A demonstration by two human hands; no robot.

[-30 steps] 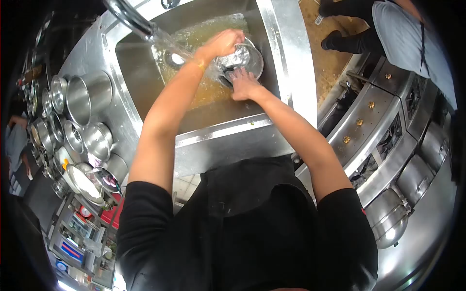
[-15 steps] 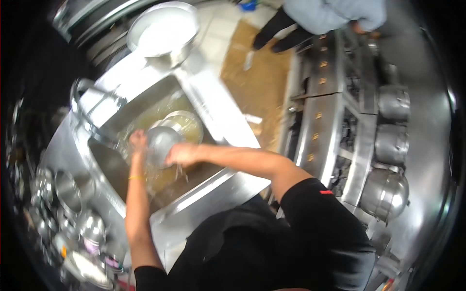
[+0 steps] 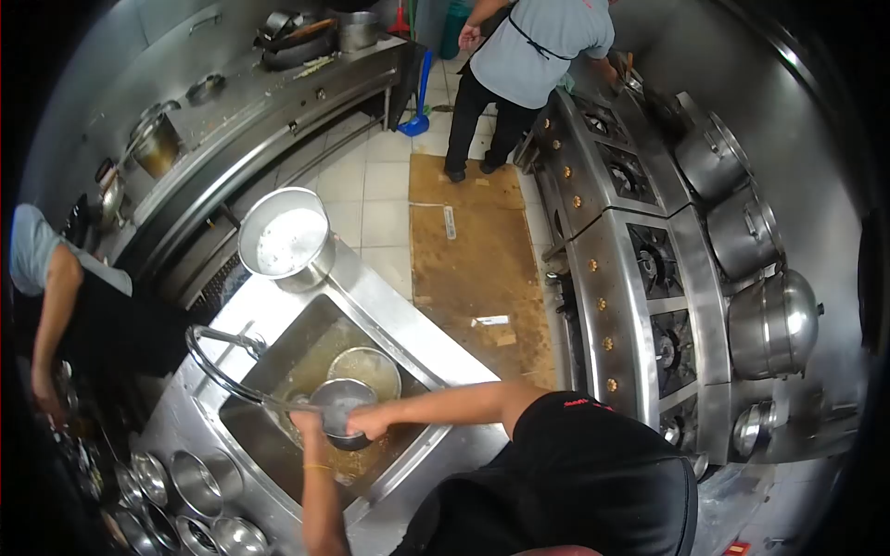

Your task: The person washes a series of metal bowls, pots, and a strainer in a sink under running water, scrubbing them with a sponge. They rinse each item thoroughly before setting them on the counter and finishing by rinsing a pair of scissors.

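Bowl (image 3: 352, 401): inside the sink (image 3: 255, 435), by the end of the curved spout (image 3: 230, 387), overlapping in my view the round pan (image 3: 396, 363) behind it; I cannot tell whether the two touch.
Right hand (image 3: 373, 421): grasping the bowl's right side, thumb seemingly turned in over the rim.
Left hand (image 3: 306, 424): at the bowl's left side, close to the spout's end — I cannot tell whether its fingers are closed on the rim or only resting there.
Change: my view has swung up and out, so the kitchen beyond the sink now shows; the bowl, a blur half a second ago, is clearer, its mouth toward me. A second ago my hands were spread across a vessel at the sink's far right; now they sit closer together, one on each side of this bowl.
Meaning: as I judge it, the work at the sink is on this bowl, and the round pan waits untouched.
Sink water (image 3: 301, 375): cloudy and yellowish.
Bowl's inside: pale grey; water or bare metal, I cannot tell.
Round pan's inside: yellowish, perhaps the same water.
Wide pot (image 3: 313, 267): on the counter (image 3: 436, 343) corner beyond the sink, bright white within — suds or glare, too washed out to say.
Left-side pots (image 3: 222, 477): grouped by the sink, some open, their contents unclear.
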